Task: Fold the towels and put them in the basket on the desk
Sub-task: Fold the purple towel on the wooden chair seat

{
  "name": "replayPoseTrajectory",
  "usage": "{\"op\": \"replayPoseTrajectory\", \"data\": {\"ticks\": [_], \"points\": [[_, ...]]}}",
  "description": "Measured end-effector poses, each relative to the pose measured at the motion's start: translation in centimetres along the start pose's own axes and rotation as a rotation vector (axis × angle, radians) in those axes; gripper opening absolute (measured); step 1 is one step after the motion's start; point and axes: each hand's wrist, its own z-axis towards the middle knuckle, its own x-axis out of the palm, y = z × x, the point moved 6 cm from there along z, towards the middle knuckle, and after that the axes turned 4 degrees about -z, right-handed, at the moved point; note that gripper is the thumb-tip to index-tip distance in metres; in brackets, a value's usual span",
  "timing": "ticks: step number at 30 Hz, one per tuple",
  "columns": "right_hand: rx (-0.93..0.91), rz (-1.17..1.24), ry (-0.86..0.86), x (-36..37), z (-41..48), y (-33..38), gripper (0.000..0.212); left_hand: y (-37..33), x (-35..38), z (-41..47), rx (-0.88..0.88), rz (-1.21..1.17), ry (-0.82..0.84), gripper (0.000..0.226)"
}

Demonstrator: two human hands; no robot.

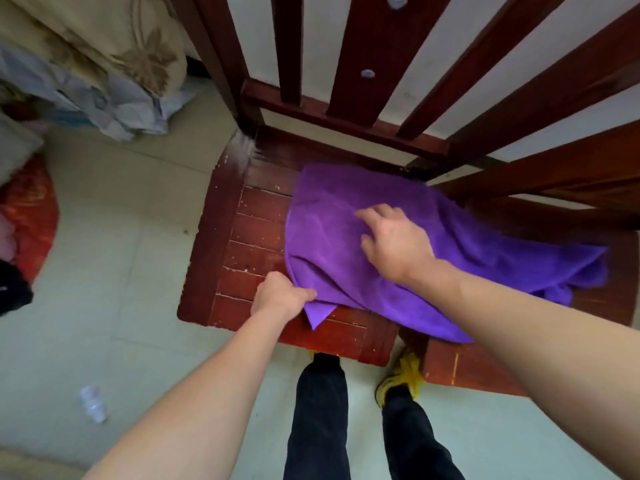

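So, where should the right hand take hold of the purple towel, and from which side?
Probably the rumpled right end of the purple towel, approached from the right and pinched at the edge. There the cloth stands up in folds, whereas under the right hand it lies flat on the chair seat. The left hand pinches the near left corner.

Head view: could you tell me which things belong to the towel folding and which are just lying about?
Job: purple towel, left hand gripping its corner, right hand on it, wooden chair.
Lying about: plastic bottle, bedding pile, red cloth.
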Motion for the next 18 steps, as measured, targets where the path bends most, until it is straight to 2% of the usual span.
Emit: {"op": "replayPoseTrajectory", "data": {"ticks": [3,8,12,15,18], "points": [[-0.018,-0.088,0.19,2.8,0.6,1.4,0.061,0.0,-0.8,-0.9,0.02,-0.102,-0.092,0.024],[-0.018,-0.083,0.214,3.4,1.7,1.6,0.066,1.5,-9.1,-0.3,0.021,-0.058,-0.422,0.006],[-0.063,0.003,0.245,2.7,2.3,2.8,0.059,1.2,-12.3,1.1,0.067,0.143,-0.397,0.01],[-0.004,0.041,0.095,0.8,2.1,2.3,0.05,-2.3,-12.2,0.4,0.222,0.234,-0.415,0.03],[0.081,-0.013,-0.084,-0.7,1.0,0.4,0.045,-7.5,-11.5,-0.1,0.406,0.166,-0.482,0.038]]}}
